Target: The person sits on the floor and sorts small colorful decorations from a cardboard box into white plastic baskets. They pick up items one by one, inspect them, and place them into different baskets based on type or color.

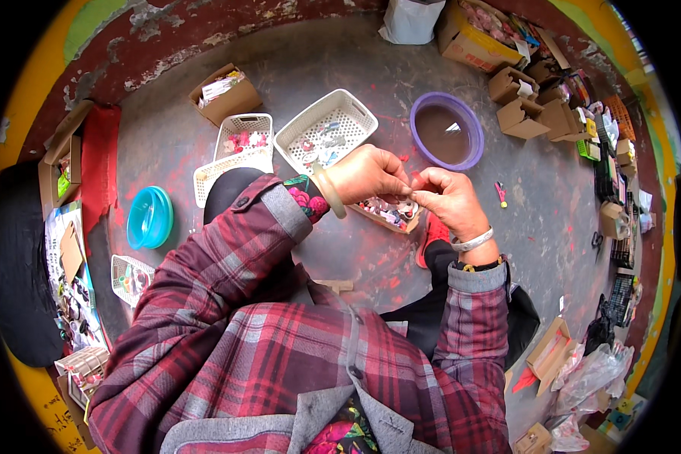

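1. Two hands meet above the floor: the left hand [365,174] and the right hand [448,198] press fingertips together, both pinching one small pale piece [411,191] too small to make out.
2. Just under the hands lies a shallow cardboard box [390,213] of small mixed pieces, partly hidden by the left hand.
3. Plaid sleeves cover the near floor; a green bangle [328,192] rings the left wrist and a silver bracelet [473,240] the right.
4. Beyond the left hand sits a white perforated basket [356,117], with two more white baskets [242,147] to its left.
5. Right of the hands, a small red and yellow item [501,194] lies on the grey floor [530,227].
6. Farther out stands a purple basin [446,132]; a turquoise bowl [149,218] rests well to the left.
7. Farthest away, cardboard boxes [522,106] crowd the upper right, and one open carton [225,94] sits at upper left.
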Demonstrator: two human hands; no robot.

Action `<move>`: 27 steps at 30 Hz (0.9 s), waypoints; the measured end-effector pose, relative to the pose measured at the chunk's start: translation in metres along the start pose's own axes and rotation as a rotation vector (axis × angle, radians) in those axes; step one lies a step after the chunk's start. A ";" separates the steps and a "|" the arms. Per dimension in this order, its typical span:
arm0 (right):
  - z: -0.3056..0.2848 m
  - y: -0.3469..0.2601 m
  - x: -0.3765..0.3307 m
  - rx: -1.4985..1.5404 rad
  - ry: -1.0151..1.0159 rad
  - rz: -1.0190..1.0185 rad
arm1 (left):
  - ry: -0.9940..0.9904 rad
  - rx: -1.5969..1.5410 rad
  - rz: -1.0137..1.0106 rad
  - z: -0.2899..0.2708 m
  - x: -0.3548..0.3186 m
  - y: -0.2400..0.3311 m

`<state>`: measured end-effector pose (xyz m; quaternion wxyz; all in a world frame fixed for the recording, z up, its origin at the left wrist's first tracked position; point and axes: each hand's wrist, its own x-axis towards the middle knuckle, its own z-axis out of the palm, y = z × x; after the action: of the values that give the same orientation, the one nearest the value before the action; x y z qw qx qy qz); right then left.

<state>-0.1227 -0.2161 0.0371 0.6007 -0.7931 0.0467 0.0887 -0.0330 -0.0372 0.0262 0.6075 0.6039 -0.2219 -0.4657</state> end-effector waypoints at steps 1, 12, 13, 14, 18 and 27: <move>0.000 0.000 0.000 0.014 -0.007 0.004 | 0.004 0.008 -0.004 0.000 0.000 0.000; 0.002 -0.016 -0.001 0.694 0.084 0.305 | 0.560 1.056 0.951 0.003 -0.002 -0.004; 0.006 -0.022 -0.002 0.713 0.054 0.338 | 0.554 1.098 0.991 0.003 -0.003 -0.003; 0.010 -0.021 -0.002 0.723 0.071 0.333 | 0.545 1.136 1.033 0.003 -0.004 -0.004; 0.017 -0.011 0.000 0.861 0.155 0.316 | 0.550 1.152 1.059 0.007 -0.002 -0.006; 0.020 -0.019 -0.001 0.971 0.109 0.432 | 0.619 1.183 1.088 0.006 -0.004 -0.002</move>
<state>-0.1217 -0.1917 0.0502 0.8634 -0.3995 0.2759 0.1373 -0.0404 -0.0372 0.0263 0.3648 0.7308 -0.5109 0.2682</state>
